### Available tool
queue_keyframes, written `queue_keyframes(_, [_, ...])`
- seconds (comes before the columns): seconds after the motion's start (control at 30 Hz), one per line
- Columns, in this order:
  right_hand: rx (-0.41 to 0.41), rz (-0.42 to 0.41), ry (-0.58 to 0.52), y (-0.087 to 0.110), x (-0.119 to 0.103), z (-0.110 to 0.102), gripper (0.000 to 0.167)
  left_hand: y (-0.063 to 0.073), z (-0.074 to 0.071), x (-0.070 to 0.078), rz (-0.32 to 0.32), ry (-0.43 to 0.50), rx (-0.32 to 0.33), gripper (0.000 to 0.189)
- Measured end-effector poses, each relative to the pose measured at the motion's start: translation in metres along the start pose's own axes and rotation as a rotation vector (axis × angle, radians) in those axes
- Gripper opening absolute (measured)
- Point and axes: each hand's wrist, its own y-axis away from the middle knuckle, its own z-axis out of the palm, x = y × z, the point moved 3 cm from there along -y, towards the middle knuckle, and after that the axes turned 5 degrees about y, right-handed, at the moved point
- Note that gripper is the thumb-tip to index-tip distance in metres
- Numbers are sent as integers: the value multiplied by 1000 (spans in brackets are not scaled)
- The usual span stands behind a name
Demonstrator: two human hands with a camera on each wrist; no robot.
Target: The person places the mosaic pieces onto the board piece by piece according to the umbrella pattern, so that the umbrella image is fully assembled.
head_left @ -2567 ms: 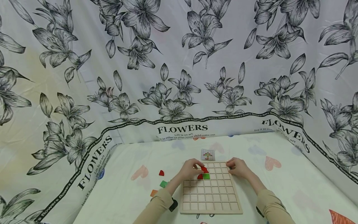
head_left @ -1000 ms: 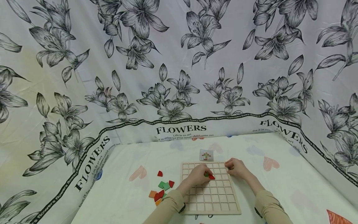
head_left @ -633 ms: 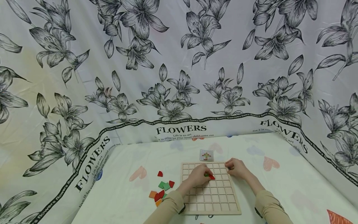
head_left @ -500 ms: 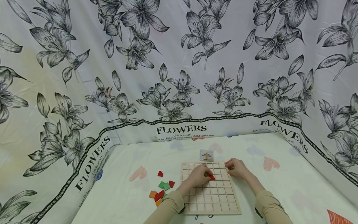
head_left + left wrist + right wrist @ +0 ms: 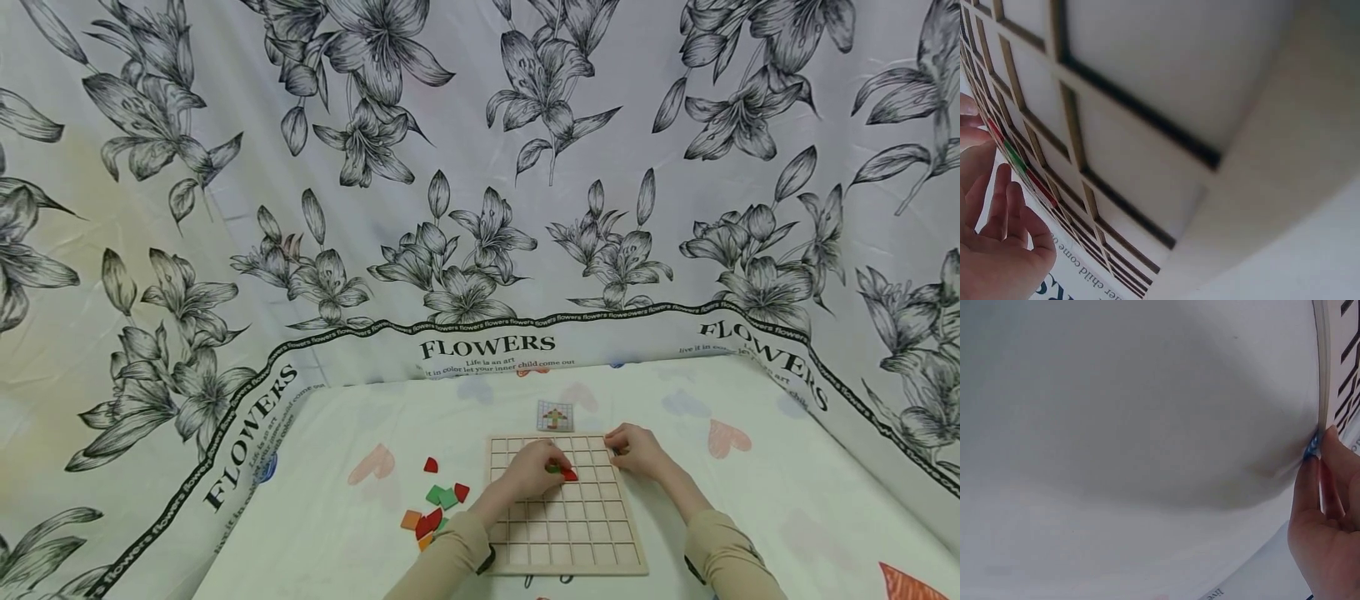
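Observation:
A square wooden grid board [image 5: 592,546] lies on the cloth. My left hand [image 5: 536,468] reaches over its upper half, pinching a red quarter-circle tile [image 5: 570,476] at a cell beside a green square tile [image 5: 553,469]. The left wrist view shows the green tile [image 5: 1015,155] between two red pieces, with my left fingers [image 5: 1007,203] curled close to the row. My right hand [image 5: 637,450] holds the board's far right corner between thumb and fingers. A small blue patch [image 5: 1312,445] shows at those fingertips; what it is I cannot tell.
Loose tiles lie left of the board: green squares [image 5: 447,498], red quarter circles [image 5: 431,465] and an orange square [image 5: 410,520]. Some are partly behind the left sleeve [image 5: 450,550]. A small pattern card [image 5: 555,416] lies beyond the board. A flowered curtain [image 5: 480,250] rises behind.
My left hand has moved right across the board, from the far-left cells to the red tile right of the green one. For the last second it has barely moved. The right hand stays put.

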Motion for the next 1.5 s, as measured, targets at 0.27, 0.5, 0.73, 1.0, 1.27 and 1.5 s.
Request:
queue_keyframes(0.27, [1, 4, -4, 1, 3, 1, 28, 8, -16, -9, -19, 198, 14, 16])
queue_keyframes(0.5, [-6, 3, -28, 4, 5, 1, 27, 23, -46, -36, -34, 276, 48, 19])
queue_keyframes(0.73, [-4, -23, -24, 4, 5, 2, 27, 48, -88, -74, -150, 308, 190, 22])
queue_keyframes(1.0, [-8, -26, -18, 4, 6, 0, 27, 76, -122, -106, -305, 293, 221, 20])
queue_keyframes(1.27, [26, -121, -51, 0, 15, 1, 25, 100, -137, -117, -311, 306, 121, 23])
queue_keyframes(1.5, [-4, -19, -24, -2, 8, 2, 27, 121, -121, -121, -231, 330, -94, 21])
